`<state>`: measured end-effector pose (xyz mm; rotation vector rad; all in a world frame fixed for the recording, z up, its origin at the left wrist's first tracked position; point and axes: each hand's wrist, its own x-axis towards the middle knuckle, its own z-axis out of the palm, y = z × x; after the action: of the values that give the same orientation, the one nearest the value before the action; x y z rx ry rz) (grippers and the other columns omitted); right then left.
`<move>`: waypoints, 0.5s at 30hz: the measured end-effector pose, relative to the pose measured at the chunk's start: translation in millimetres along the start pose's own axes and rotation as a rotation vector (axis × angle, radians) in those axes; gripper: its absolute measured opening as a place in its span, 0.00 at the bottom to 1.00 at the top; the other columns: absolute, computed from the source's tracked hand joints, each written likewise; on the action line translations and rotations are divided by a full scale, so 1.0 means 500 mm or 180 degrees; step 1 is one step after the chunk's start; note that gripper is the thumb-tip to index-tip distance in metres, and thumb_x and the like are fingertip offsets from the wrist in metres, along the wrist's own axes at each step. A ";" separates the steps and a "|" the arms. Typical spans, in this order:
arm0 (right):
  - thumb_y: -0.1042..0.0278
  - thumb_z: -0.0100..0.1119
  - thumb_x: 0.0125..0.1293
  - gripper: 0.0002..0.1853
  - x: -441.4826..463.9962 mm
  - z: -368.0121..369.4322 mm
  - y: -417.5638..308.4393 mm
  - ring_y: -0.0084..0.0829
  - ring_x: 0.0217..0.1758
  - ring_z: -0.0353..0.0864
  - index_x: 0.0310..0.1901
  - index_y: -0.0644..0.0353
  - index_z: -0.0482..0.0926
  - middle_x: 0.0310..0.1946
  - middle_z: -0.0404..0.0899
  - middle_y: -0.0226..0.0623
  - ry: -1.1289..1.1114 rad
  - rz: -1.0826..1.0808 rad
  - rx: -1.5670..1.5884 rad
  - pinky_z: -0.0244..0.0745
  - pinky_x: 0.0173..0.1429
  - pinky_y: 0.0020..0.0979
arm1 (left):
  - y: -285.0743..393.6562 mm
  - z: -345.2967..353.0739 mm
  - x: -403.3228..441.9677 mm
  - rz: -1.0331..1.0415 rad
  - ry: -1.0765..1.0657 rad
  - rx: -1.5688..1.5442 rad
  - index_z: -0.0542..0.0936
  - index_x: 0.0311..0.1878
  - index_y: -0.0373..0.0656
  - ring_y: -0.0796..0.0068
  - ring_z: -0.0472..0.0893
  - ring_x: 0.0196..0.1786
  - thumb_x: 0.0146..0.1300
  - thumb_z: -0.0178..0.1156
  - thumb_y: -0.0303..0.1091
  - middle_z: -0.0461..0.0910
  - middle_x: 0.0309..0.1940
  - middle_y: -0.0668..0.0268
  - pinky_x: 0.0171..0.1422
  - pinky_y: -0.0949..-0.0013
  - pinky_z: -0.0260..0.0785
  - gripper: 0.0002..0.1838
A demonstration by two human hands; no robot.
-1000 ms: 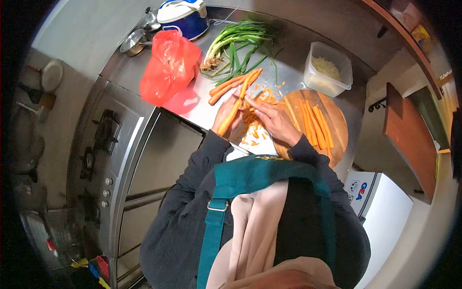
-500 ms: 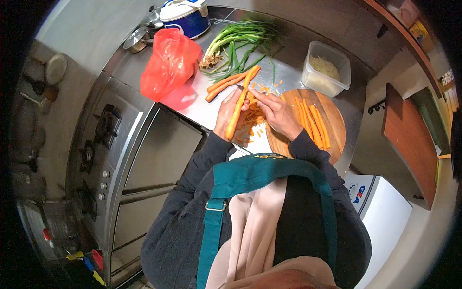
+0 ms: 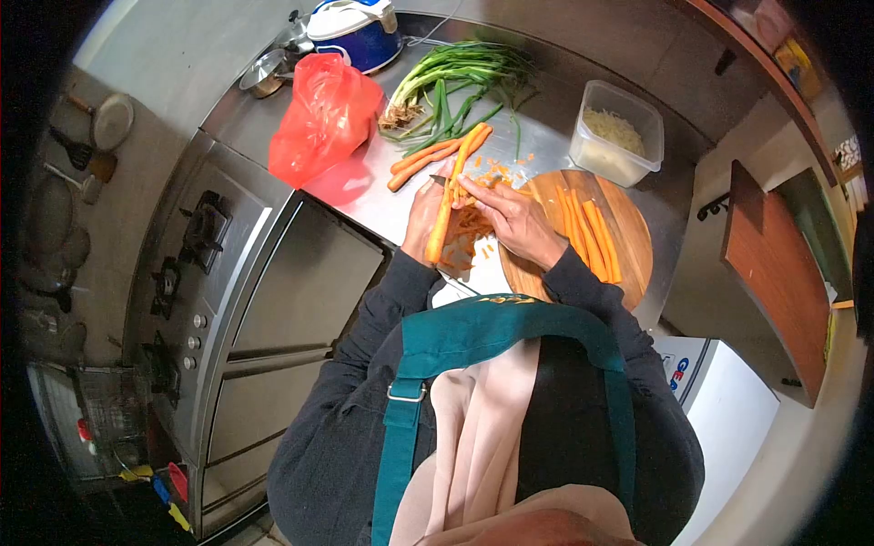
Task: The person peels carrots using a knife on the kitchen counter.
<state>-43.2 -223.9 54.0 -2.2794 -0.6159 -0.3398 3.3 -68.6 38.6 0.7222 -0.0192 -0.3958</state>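
Note:
My left hand (image 3: 423, 218) is closed around a long carrot (image 3: 443, 221), which points up and away from me. A dark blade (image 3: 438, 180) shows beside the carrot, near the fingers. My right hand (image 3: 521, 221) is closed with its fingertips against the carrot's upper part; what it grips is hidden. Orange peelings (image 3: 469, 235) lie under and between the hands. Two unpeeled-looking carrots (image 3: 424, 162) rest just beyond my left hand. On the round wooden board (image 3: 635, 238), to the right, lie several peeled carrots (image 3: 592, 238).
Green onions (image 3: 455, 77) lie at the back, beside a red plastic bag (image 3: 325, 123). A clear tub (image 3: 617, 136) of pale shreds stands at the right rear. A blue and white cooker (image 3: 355, 36) and metal pots (image 3: 266, 73) are behind; a stove (image 3: 205, 232) is on the left.
The carrot has become more upright and swung slightly left over my left palm. My right hand has shifted a little along it. The view has tilted slightly.

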 end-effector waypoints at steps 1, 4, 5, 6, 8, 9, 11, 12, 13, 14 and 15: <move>0.68 0.49 0.63 0.24 0.001 -0.002 0.002 0.42 0.25 0.71 0.62 0.42 0.64 0.21 0.66 0.43 -0.0022 0.0080 -0.0196 0.68 0.32 0.38 | -0.003 0.006 -0.006 0.0029 0.0087 -0.0080 0.69 0.48 0.40 0.85 0.69 0.23 0.65 0.51 0.38 0.71 0.29 0.68 0.21 0.86 0.62 0.14; 0.68 0.49 0.63 0.24 0.012 -0.005 0.042 0.42 0.26 0.72 0.61 0.43 0.65 0.22 0.67 0.44 0.0417 0.0116 -0.0125 0.69 0.34 0.38 | -0.005 0.016 -0.015 -0.0172 0.0233 -0.0224 0.68 0.51 0.40 0.84 0.69 0.24 0.66 0.50 0.37 0.69 0.31 0.66 0.20 0.86 0.61 0.15; 0.67 0.48 0.63 0.23 0.024 -0.008 0.057 0.43 0.29 0.74 0.61 0.43 0.65 0.26 0.72 0.46 0.0904 -0.0394 0.0152 0.71 0.37 0.36 | -0.005 0.017 -0.018 -0.0404 0.0292 -0.0294 0.67 0.52 0.39 0.84 0.68 0.25 0.66 0.49 0.36 0.68 0.32 0.65 0.19 0.86 0.61 0.15; 0.67 0.48 0.63 0.23 0.026 -0.012 0.070 0.43 0.29 0.74 0.61 0.43 0.65 0.26 0.72 0.46 0.0922 -0.0389 0.0154 0.71 0.37 0.36 | -0.007 0.016 -0.021 -0.0411 0.0285 -0.0278 0.67 0.52 0.39 0.84 0.68 0.25 0.66 0.49 0.36 0.68 0.32 0.65 0.19 0.86 0.61 0.15; 0.68 0.47 0.64 0.23 0.023 -0.019 0.095 0.45 0.37 0.76 0.62 0.49 0.63 0.36 0.75 0.50 0.0837 -0.0188 0.0081 0.71 0.42 0.37 | -0.013 0.013 -0.024 -0.0495 0.0052 -0.0385 0.67 0.53 0.39 0.84 0.67 0.27 0.67 0.48 0.36 0.67 0.31 0.65 0.20 0.86 0.61 0.15; 0.67 0.47 0.64 0.25 0.028 -0.027 0.087 0.47 0.42 0.77 0.63 0.54 0.60 0.41 0.76 0.52 0.0900 -0.0263 0.0134 0.71 0.44 0.37 | -0.013 0.024 -0.027 -0.0460 0.0198 -0.0299 0.66 0.53 0.39 0.83 0.66 0.27 0.67 0.48 0.36 0.67 0.31 0.64 0.19 0.87 0.60 0.15; 0.66 0.47 0.64 0.26 0.012 -0.033 0.054 0.48 0.43 0.76 0.64 0.58 0.57 0.42 0.75 0.55 0.0452 0.0209 0.0238 0.70 0.44 0.38 | -0.014 0.025 -0.024 -0.0415 0.0263 -0.0263 0.67 0.52 0.39 0.83 0.66 0.26 0.67 0.47 0.36 0.67 0.31 0.64 0.18 0.87 0.59 0.14; 0.65 0.47 0.64 0.29 0.006 -0.036 0.031 0.50 0.44 0.76 0.64 0.62 0.53 0.43 0.74 0.57 -0.0002 0.0685 0.0341 0.70 0.45 0.39 | -0.016 0.023 -0.023 -0.0376 0.0333 -0.0229 0.67 0.51 0.39 0.83 0.65 0.26 0.67 0.47 0.36 0.67 0.31 0.64 0.18 0.87 0.59 0.13; 0.62 0.49 0.63 0.33 0.005 -0.033 0.020 0.51 0.41 0.76 0.65 0.66 0.49 0.38 0.75 0.59 -0.0152 0.0693 0.0644 0.69 0.43 0.40 | -0.018 0.021 -0.023 -0.0383 0.0340 -0.0230 0.67 0.51 0.39 0.83 0.65 0.26 0.67 0.47 0.36 0.67 0.31 0.64 0.18 0.87 0.59 0.13; 0.62 0.49 0.63 0.33 0.004 -0.023 0.026 0.51 0.41 0.76 0.65 0.66 0.49 0.38 0.75 0.59 -0.0154 0.0695 0.0648 0.69 0.43 0.40 | -0.020 0.018 -0.022 -0.0391 0.0295 -0.0385 0.67 0.50 0.40 0.83 0.65 0.26 0.68 0.46 0.35 0.67 0.31 0.64 0.18 0.87 0.59 0.12; 0.63 0.49 0.63 0.32 0.005 -0.011 0.034 0.51 0.40 0.76 0.65 0.67 0.49 0.35 0.75 0.59 0.0111 0.0547 0.0595 0.69 0.43 0.40 | -0.021 0.015 -0.020 -0.0395 0.0247 -0.0538 0.66 0.49 0.40 0.83 0.65 0.26 0.68 0.45 0.35 0.67 0.31 0.64 0.18 0.87 0.59 0.11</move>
<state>-32.2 -237.4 48.5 -2.1242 -0.4121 -0.2280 -10.8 -76.8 38.5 0.5727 0.1313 -0.4816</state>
